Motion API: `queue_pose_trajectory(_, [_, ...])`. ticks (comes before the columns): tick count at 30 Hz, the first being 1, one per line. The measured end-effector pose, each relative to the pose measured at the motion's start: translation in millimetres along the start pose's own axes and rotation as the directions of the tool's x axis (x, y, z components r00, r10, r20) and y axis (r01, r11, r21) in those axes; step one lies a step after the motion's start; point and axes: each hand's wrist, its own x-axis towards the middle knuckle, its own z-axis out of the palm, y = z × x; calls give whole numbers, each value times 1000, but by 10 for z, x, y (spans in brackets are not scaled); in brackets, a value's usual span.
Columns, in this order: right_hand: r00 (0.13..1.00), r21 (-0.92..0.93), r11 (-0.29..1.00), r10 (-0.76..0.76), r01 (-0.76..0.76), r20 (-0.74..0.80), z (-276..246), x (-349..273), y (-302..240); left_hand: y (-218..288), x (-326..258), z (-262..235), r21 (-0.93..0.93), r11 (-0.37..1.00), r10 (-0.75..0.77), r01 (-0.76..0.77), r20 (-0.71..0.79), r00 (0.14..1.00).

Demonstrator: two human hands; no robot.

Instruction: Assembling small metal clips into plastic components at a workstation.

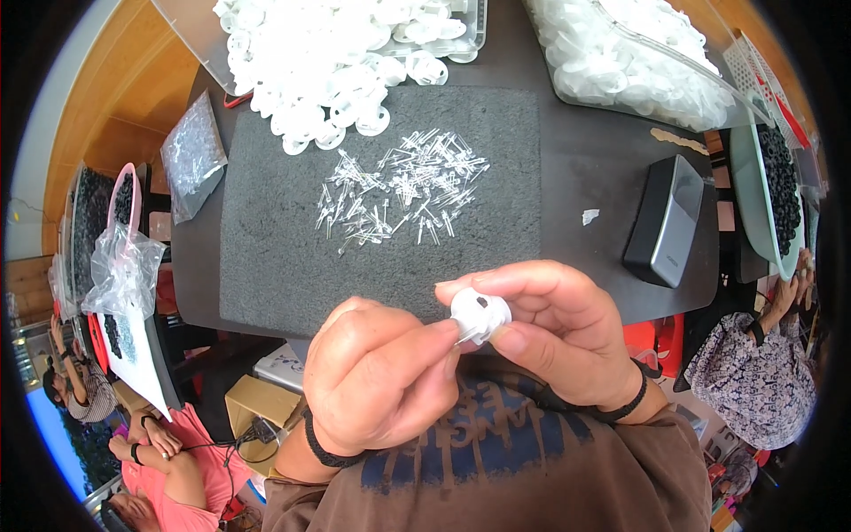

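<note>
The right hand (567, 332) pinched a small white disc (480, 313) above the worktop (585, 168) edge. The left hand (377, 377) was shut on a thin clear pin (463, 336), w/ its tip at the disc. A slip could drop the pin, maybe into the lap.

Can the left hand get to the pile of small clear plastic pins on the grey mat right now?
Probably yes. The scattered clear plastic pins lie uncovered on the grey foam mat, just ahead of the left hand, with nothing between. That hand is pinching at the small white round plastic part first.
</note>
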Motion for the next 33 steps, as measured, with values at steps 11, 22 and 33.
queue_pose_trajectory(11, [990,-368,927,-110,69,-91,12,-4,-23,20,7,-11,24,1000,-6,6,-20,1000])
queue_pose_trajectory(22, [960,-776,592,-273,217,60,-13,52,-82,-7,-52,22,99,992,74,-77,30,997])
queue_pose_trajectory(33, [958,-799,561,-281,216,61,-13,49,-114,46,-50,8,-83,973,-216,218,30,976])
